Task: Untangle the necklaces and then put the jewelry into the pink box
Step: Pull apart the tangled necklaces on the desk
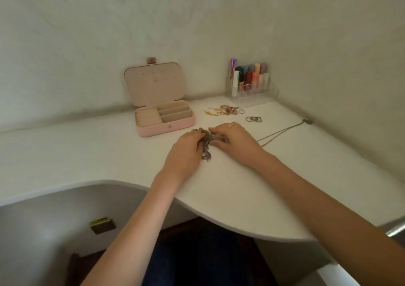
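From the head view I see a white worktop [230, 187] with a curved front edge, tucked into a corner of pale walls that fill the upper half of the frame. At centre, both hands meet over a tangled clump of necklaces [207, 145]: my left hand [186, 148] grips it from the left with fingers curled in, and my right hand [233, 139] pinches it from the right, a ring on one finger. Part of the clump hangs down onto the worktop between them. A thin chain [282, 132] runs from under the right hand toward the right wall, ending in a small pendant. Just above and left of the hands, the pink box [166, 128] stands open, lid upright against the wall, its compartments showing. Right of the box lies a scatter of earrings [223, 111], and near them a few rings [253, 119]. A clear organiser [252, 92] with coloured tubes sits in the far corner, upper right of centre.
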`<state>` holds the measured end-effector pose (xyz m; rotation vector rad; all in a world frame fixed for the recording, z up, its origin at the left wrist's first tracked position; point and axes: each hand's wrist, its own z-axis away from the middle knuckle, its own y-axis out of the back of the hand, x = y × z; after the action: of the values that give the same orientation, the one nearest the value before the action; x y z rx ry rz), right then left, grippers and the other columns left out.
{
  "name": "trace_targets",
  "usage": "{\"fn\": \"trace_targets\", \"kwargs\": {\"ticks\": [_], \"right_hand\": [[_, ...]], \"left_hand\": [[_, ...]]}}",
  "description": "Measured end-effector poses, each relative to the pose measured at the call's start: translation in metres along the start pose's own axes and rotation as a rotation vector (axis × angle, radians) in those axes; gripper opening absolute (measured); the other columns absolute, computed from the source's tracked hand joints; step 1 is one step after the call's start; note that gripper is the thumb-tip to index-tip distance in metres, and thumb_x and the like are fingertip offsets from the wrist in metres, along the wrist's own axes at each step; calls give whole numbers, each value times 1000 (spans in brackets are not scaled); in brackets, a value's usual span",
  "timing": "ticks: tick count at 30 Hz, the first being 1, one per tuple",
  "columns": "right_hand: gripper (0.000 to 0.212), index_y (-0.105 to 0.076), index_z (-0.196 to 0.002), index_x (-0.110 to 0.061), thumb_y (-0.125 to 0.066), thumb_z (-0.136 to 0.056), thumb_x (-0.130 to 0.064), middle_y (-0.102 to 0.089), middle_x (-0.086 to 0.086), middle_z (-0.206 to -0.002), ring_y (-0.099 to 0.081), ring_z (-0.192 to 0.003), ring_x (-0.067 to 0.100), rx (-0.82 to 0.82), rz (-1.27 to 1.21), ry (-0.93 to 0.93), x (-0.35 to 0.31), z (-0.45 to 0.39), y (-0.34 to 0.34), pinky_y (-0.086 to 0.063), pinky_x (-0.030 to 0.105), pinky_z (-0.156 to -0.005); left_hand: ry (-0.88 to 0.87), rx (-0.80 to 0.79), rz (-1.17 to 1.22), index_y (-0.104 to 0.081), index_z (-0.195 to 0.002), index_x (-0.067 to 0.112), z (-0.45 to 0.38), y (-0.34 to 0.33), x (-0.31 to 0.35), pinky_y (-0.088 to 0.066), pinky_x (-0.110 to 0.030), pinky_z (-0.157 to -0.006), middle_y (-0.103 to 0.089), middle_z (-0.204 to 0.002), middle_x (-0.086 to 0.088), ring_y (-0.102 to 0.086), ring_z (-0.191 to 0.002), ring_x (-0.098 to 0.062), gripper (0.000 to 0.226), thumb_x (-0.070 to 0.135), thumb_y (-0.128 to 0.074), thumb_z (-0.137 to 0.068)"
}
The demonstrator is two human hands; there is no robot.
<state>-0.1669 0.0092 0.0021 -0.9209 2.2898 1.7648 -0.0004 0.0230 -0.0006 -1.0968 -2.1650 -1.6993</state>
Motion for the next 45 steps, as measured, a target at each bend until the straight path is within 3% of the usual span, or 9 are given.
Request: {"fn": "trace_targets", "kwargs": {"ticks": [8,16,19,22,27,31,34,39,45], "right_hand": [[25,-68,-114,-9,-55,-95,-17,-64,10,-107,-58,-96,21,173,-73,-122,-1,-17,-5,-38,21,-81],[5,-64,-86,-10,-65,-87,-15,-65,1,-83,-57,-74,13,120,-164,-213,-7,-40,-9,-47,22,-67],[6,-59,-86,-11,-60,-91,-13,-64,0,-79,-58,-70,8,196,-555,-277,-18,-51,3,-47,13,-64],[4,-57,-93,-7,-54,-95,-10,-67,4,-79,-62,-70,12,211,-1030,-342,-32,-63,26,-54,24,-73],[8,-57,-88,-12,-53,-95,-11,-61,-1,-69,-59,-68,13,171,-1245,-269,-48,-70,53,-53,31,-75],[5,-57,-89,-13,-56,-94,-13,-62,1,-71,-62,-67,16,133,-1148,-210,-59,-58,57,-54,27,-66],[4,-59,-94,-8,-59,-92,-12,-66,5,-77,-64,-71,17,122,-1064,-158,-64,-50,58,-55,26,-67],[3,-59,-88,-11,-60,-91,-11,-61,3,-71,-59,-61,13,231,-1139,-231,-51,-47,65,-54,25,-63],[9,-55,-86,-11,-54,-94,-7,-51,1,-65,-47,-56,10,254,-1353,-324,-35,-49,66,-48,23,-53]], "left_hand": [[191,178,114,-66,-112,9,-7,2,-4,-41,-29,-90,-67,-112,-8,-57,-108,-24,30,5,-54,-84],[213,229,88,-67,-105,7,-7,0,-9,-42,-38,-92,-63,-109,-10,-52,-107,-26,32,-2,-52,-78],[233,246,67,-69,-98,6,-5,1,-7,-42,-38,-88,-60,-101,-8,-51,-103,-25,27,0,-53,-79],[245,278,49,-69,-90,6,-2,2,-3,-41,-34,-81,-55,-94,-7,-51,-96,-26,22,-1,-52,-78],[273,267,36,-68,-86,7,-1,-1,-6,-37,-31,-84,-61,-97,-7,-48,-102,-24,19,1,-51,-80],[182,448,285,-62,-90,14,-2,7,5,-38,-17,-82,-62,-94,5,-54,-95,-10,17,1,-57,-80],[192,322,593,-61,-104,23,-10,7,15,-43,-16,-87,-65,-105,12,-59,-101,0,18,13,-59,-89],[167,282,671,-66,-84,15,-14,5,12,-44,-18,-61,-59,-59,6,-58,-56,-7,20,14,-51,-97],[192,339,674,-62,-81,17,-10,7,5,-40,-22,-51,-58,-57,6,-50,-48,-9,27,17,-43,-100]]}}
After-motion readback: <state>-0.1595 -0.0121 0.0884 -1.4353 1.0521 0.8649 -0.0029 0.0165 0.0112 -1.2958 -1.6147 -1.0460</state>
